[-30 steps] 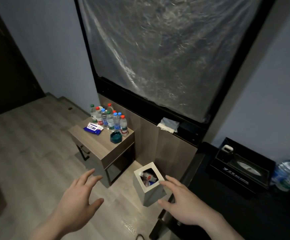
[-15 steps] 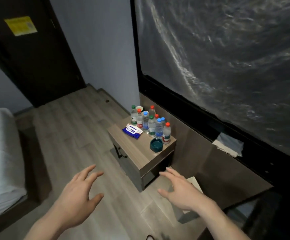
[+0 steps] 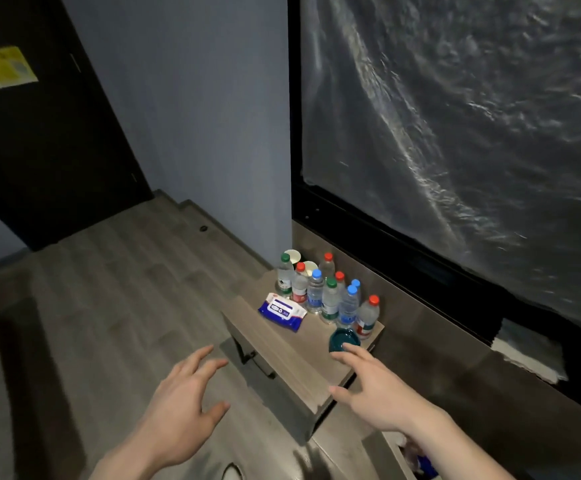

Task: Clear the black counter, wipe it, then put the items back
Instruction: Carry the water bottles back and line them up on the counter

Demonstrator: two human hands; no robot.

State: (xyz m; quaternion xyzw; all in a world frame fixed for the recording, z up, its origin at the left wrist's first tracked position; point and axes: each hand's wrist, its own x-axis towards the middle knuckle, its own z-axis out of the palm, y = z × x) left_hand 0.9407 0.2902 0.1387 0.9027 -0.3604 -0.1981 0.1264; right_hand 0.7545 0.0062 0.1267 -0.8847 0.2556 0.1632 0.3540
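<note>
A small wooden side table (image 3: 292,362) stands against the wall. On it are several water bottles (image 3: 330,299) with red, blue and green caps, two paper cups (image 3: 292,257) behind them, a blue wet-wipes pack (image 3: 282,310) and a teal ashtray (image 3: 344,339). My right hand (image 3: 373,389) is open, its fingertips just short of the ashtray. My left hand (image 3: 181,407) is open and empty over the floor, left of the table. A folded grey cloth (image 3: 528,355) lies on the black ledge at the right. The black counter is out of view.
A large plastic-covered panel (image 3: 455,133) fills the wall on the right. A dark door (image 3: 39,133) with a yellow notice stands at the left. A waste bin (image 3: 410,459) shows at the bottom right edge. Wooden floor (image 3: 109,289) spreads to the left.
The view has swung left, away from the black counter and tissue box, and closed in on the side table. My right hand has reached forward towards the ashtray.
</note>
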